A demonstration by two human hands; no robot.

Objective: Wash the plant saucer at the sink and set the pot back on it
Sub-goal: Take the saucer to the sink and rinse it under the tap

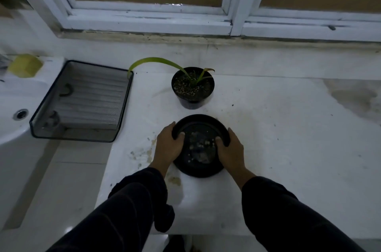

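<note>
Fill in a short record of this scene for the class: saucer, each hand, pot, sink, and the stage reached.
saucer: black saucer, dirty inside, on the white counter
left hand: left hand grips the saucer's left rim
right hand: right hand grips its right rim
pot: potted plant stands apart, behind the saucer
sink: sink at far left, beyond the mesh tray
stage: saucer not yet washed

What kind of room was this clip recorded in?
Probably a washroom or utility corner by a window: a white basin with a drain on the left, a white counter holding a potted plant, and a window frame just behind.
</note>
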